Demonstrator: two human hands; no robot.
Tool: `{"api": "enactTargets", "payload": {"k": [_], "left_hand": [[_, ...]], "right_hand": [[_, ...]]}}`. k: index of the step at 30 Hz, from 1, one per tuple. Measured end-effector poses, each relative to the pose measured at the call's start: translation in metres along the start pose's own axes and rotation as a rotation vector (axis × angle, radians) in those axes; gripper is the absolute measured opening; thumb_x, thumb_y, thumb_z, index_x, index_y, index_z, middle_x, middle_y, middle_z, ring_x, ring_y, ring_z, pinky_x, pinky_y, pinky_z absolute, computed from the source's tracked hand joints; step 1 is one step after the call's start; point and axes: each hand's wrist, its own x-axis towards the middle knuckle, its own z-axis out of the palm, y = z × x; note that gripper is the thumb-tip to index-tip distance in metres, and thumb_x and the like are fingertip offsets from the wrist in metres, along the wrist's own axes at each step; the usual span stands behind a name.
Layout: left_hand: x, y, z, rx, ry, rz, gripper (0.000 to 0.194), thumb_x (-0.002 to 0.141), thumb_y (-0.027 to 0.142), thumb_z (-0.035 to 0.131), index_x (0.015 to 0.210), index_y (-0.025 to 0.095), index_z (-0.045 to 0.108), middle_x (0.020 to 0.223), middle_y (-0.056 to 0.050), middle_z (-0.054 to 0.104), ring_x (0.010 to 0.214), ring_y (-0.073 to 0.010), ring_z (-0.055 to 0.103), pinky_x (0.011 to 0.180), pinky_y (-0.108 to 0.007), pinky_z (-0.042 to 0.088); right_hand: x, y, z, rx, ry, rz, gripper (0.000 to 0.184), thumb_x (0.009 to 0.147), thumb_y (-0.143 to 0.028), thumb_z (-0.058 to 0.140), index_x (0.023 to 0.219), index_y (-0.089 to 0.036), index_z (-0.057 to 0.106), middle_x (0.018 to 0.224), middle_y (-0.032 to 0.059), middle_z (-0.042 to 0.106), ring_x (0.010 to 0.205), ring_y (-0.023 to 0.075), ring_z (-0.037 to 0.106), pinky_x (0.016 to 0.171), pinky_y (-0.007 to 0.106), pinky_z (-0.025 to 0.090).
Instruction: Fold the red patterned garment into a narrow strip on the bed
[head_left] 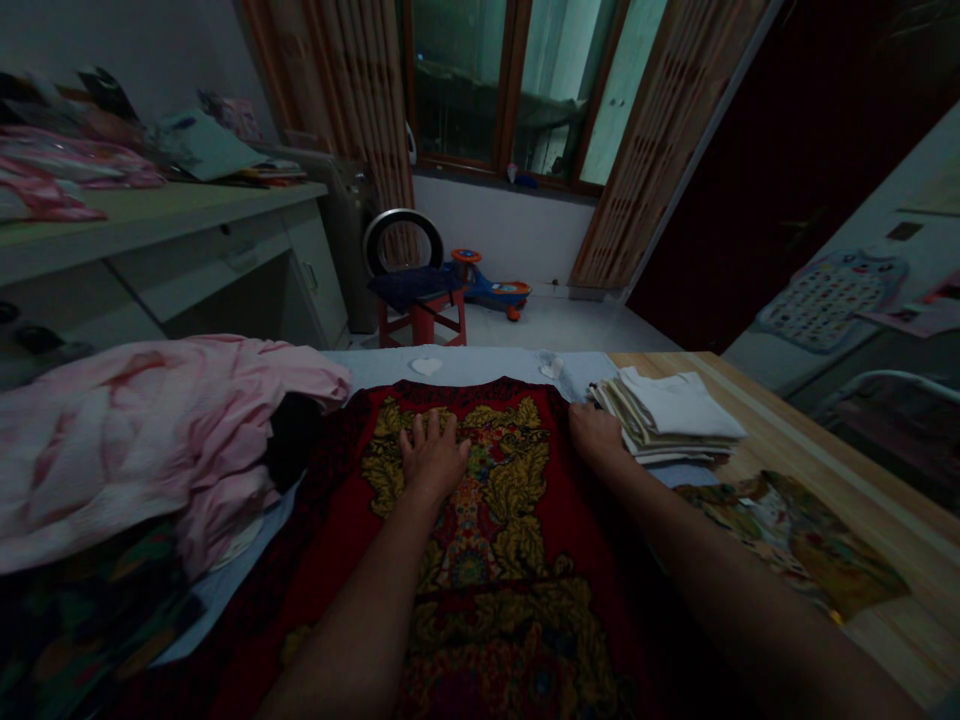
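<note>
The left hand [433,457] lies open and flat on the gold motif of a red patterned cloth [499,510]. The right hand [596,435], loosely open, rests palm down on its far edge, just beside a stack of folded white and beige cloths [667,415]. A heap of pink fabric [150,440] touches the cloth's left side; a floral cloth [787,540] lies nearer the right, on the wooden table [885,590].

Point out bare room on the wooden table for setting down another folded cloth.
Bare light wood tabletop runs right of the white folded cloth stack and floral cloth. A pale blue sheet strip shows beyond the red-and-gold patterned cloth. Crowded: the left, under crumpled pink fabric, and the centre, under the left hand and right hand.
</note>
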Motion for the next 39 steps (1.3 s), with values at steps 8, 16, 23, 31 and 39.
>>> {"api": "enactTargets", "payload": {"k": [8, 16, 23, 31, 39], "left_hand": [[0.000, 0.001, -0.003, 0.002, -0.013, -0.006, 0.058, 0.092, 0.049, 0.041, 0.144, 0.024, 0.044, 0.157, -0.012, 0.033, 0.145, -0.0380, 0.025, 0.114, -0.060, 0.020], [0.000, 0.001, -0.002, 0.009, -0.011, -0.011, 0.057, 0.092, 0.049, 0.042, 0.144, 0.025, 0.044, 0.157, -0.012, 0.032, 0.144, -0.0376, 0.025, 0.113, -0.060, 0.021], [-0.002, -0.001, 0.001, 0.014, 0.015, 0.006, 0.058, 0.092, 0.050, 0.042, 0.144, 0.025, 0.043, 0.156, -0.012, 0.034, 0.144, -0.0377, 0.025, 0.114, -0.060, 0.020], [-0.001, 0.001, -0.003, 0.020, -0.017, -0.011, 0.057, 0.092, 0.049, 0.042, 0.144, 0.025, 0.044, 0.157, -0.011, 0.032, 0.145, -0.0371, 0.024, 0.114, -0.059, 0.020], [-0.001, 0.000, -0.002, 0.016, -0.006, -0.004, 0.058, 0.092, 0.049, 0.043, 0.144, 0.025, 0.043, 0.157, -0.012, 0.033, 0.144, -0.0379, 0.025, 0.114, -0.060, 0.019]], "right_hand": [[0.001, 0.004, 0.005, -0.071, 0.098, -0.012, 0.038, 0.093, -0.011, 0.033, 0.105, -0.009, 0.069, 0.109, 0.0240, 0.064, 0.101, 0.0302, 0.064, 0.078, 0.037, 0.050], [0.010, -0.018, 0.027, 0.229, 0.090, -0.334, 0.034, 0.095, -0.015, 0.037, 0.121, -0.013, 0.057, 0.124, 0.0148, 0.061, 0.113, 0.0198, 0.056, 0.097, 0.028, 0.038], [0.019, -0.015, 0.057, 0.181, 0.035, -0.130, 0.068, 0.097, -0.055, 0.032, 0.147, -0.009, 0.036, 0.155, 0.0197, 0.031, 0.144, 0.0312, 0.024, 0.114, 0.044, 0.019], [0.021, -0.044, 0.038, 0.271, 0.150, -0.091, 0.056, 0.096, -0.042, 0.037, 0.141, -0.009, 0.043, 0.153, 0.0184, 0.036, 0.142, 0.0294, 0.028, 0.114, 0.043, 0.018], [0.045, -0.064, 0.044, 0.362, 0.035, -0.127, 0.062, 0.096, -0.055, 0.034, 0.147, -0.021, 0.037, 0.159, 0.0102, 0.028, 0.146, 0.0287, 0.021, 0.115, 0.050, 0.016]]}}
